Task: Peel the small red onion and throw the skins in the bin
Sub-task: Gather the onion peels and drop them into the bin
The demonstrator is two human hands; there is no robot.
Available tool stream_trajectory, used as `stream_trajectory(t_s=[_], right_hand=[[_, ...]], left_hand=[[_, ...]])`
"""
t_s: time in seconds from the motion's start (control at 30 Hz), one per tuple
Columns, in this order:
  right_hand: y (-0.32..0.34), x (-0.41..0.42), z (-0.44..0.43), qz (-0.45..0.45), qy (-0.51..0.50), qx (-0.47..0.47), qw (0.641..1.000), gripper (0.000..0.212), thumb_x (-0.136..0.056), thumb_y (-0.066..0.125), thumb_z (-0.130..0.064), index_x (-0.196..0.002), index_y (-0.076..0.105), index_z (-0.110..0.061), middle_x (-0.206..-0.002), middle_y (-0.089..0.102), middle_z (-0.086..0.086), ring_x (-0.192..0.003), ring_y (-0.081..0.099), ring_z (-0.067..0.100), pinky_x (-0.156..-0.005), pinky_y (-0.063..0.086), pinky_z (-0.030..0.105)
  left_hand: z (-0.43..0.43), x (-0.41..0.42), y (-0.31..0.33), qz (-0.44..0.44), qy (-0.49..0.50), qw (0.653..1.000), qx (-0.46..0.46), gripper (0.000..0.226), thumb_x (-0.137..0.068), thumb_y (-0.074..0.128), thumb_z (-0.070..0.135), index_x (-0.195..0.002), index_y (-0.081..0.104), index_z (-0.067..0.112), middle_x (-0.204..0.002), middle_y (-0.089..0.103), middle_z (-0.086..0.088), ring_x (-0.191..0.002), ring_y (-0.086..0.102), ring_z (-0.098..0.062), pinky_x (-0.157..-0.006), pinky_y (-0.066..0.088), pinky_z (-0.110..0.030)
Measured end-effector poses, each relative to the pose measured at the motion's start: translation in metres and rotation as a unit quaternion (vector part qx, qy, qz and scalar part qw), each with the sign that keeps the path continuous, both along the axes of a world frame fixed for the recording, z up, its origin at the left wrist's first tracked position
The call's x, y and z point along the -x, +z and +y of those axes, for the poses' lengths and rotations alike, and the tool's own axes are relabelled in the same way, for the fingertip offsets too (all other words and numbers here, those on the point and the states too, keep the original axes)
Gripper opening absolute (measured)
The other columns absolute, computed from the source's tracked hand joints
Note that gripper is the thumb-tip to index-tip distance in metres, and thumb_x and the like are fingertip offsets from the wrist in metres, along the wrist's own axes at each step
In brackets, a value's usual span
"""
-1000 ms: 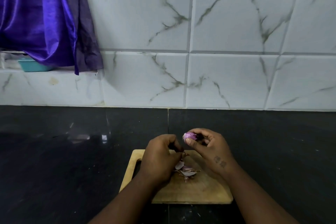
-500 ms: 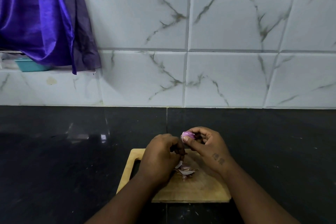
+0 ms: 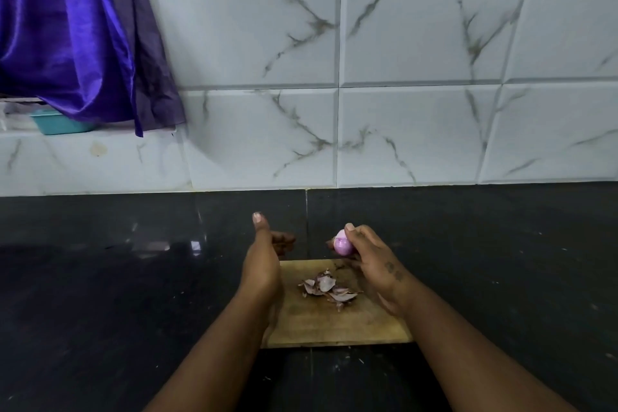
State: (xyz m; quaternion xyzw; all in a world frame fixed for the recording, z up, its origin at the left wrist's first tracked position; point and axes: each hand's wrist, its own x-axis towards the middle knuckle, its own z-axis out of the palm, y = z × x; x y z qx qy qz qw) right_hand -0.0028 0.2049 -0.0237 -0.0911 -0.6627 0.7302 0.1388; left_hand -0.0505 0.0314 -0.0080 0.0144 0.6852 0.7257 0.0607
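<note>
You have one small onion (image 3: 343,243), pinched between the thumb and fingers of your right hand (image 3: 374,264), held above the far edge of the one wooden board (image 3: 341,324). Your left hand (image 3: 262,264) is open and empty, thumb up, just left of the board. One loose pile of skins (image 3: 329,288) lies on the board between your hands; the separate pieces are too small to count. The tabletop (image 3: 100,278) is glossy black stone, backed by white marble-patterned tiles (image 3: 418,77). A purple cloth (image 3: 73,30) hangs at upper left over one teal tub (image 3: 58,122).
</note>
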Motion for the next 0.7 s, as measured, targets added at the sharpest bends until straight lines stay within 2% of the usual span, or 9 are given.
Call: stream_trajectory(t_s=[0.07,0.13,0.23,0.33,0.4,0.5,0.57,0.63,0.7], right_hand=[[0.004,-0.002,-0.005,-0.014,-0.006,-0.017,1.000,0.035,-0.100,0.054,-0.052,-0.089,0.064,-0.020,-0.118,0.073,0.020,-0.117,0.069,0.038,-0.110,0.050,0.058],[0.008,-0.005,-0.013,-0.033,-0.010,-0.048,0.998,0.037,-0.096,0.053,-0.058,-0.087,0.065,-0.024,-0.116,0.075,0.014,-0.116,0.070,0.033,-0.107,0.052,0.053],[0.008,-0.009,-0.029,-0.041,-0.005,-0.046,0.998,0.034,-0.105,0.049,-0.046,-0.094,0.062,-0.017,-0.112,0.074,0.013,-0.104,0.070,0.023,-0.096,0.054,0.039],[0.013,-0.016,-0.042,-0.047,0.000,0.028,0.998,0.036,-0.106,0.048,-0.043,-0.105,0.062,-0.010,-0.106,0.074,0.017,-0.095,0.073,0.026,-0.085,0.060,0.042],[0.015,-0.020,-0.039,-0.042,-0.040,0.074,0.996,0.039,-0.107,0.047,-0.043,-0.107,0.063,-0.007,-0.109,0.076,0.016,-0.101,0.074,0.030,-0.090,0.061,0.046],[0.016,-0.025,-0.033,-0.036,-0.111,0.056,0.992,0.040,-0.101,0.047,-0.053,-0.103,0.066,-0.018,-0.115,0.075,0.014,-0.110,0.072,0.029,-0.102,0.056,0.053],[0.015,-0.025,-0.039,-0.055,-0.108,0.052,0.991,0.039,-0.098,0.046,-0.058,-0.099,0.065,-0.023,-0.114,0.074,0.014,-0.106,0.072,0.030,-0.100,0.056,0.055],[0.019,-0.024,-0.051,-0.071,-0.081,0.065,0.992,0.039,-0.103,0.043,-0.053,-0.106,0.062,-0.020,-0.113,0.072,0.015,-0.102,0.072,0.030,-0.094,0.059,0.051],[0.024,-0.023,-0.057,-0.068,-0.066,0.089,0.992,0.039,-0.106,0.042,-0.049,-0.113,0.061,-0.016,-0.112,0.072,0.016,-0.099,0.073,0.030,-0.088,0.061,0.046]], left_hand=[[-0.005,-0.012,-0.007,-0.013,-0.022,0.999,-0.022,0.103,-0.082,0.016,0.091,-0.119,0.073,0.014,-0.133,0.072,-0.008,-0.130,0.061,-0.026,-0.121,0.040,-0.053],[-0.004,-0.024,-0.010,-0.010,-0.037,0.998,-0.050,0.111,-0.072,0.016,0.094,-0.132,0.067,0.015,-0.148,0.063,-0.004,-0.141,0.053,-0.022,-0.126,0.033,-0.050],[0.005,-0.041,-0.004,0.002,-0.078,0.995,-0.068,0.098,-0.075,0.013,0.091,-0.128,0.061,0.025,-0.141,0.061,0.003,-0.124,0.058,-0.011,-0.111,0.040,-0.037],[0.015,-0.049,-0.001,-0.013,-0.116,0.990,-0.082,0.092,-0.080,0.011,0.089,-0.124,0.063,0.027,-0.123,0.077,-0.001,-0.111,0.073,-0.015,-0.100,0.055,-0.039],[0.017,-0.047,0.000,-0.017,-0.096,0.991,-0.092,0.095,-0.087,0.007,0.085,-0.137,0.059,0.023,-0.138,0.069,-0.002,-0.117,0.070,-0.016,-0.098,0.054,-0.034],[0.015,-0.044,0.004,-0.003,-0.045,0.995,-0.086,0.097,-0.084,0.006,0.085,-0.140,0.058,0.025,-0.163,0.048,-0.003,-0.146,0.048,-0.021,-0.110,0.035,-0.035],[0.016,-0.048,0.006,-0.003,-0.040,0.996,-0.080,0.097,-0.084,0.007,0.085,-0.139,0.058,0.024,-0.159,0.050,-0.002,-0.131,0.053,-0.017,-0.105,0.038,-0.037],[0.020,-0.054,0.008,-0.010,-0.072,0.995,-0.069,0.095,-0.080,0.012,0.086,-0.133,0.060,0.024,-0.139,0.063,0.001,-0.111,0.064,-0.013,-0.101,0.049,-0.040],[0.023,-0.054,0.005,-0.008,-0.092,0.994,-0.050,0.101,-0.077,0.018,0.091,-0.133,0.064,0.021,-0.131,0.073,-0.004,-0.114,0.073,-0.020,-0.106,0.057,-0.046]])
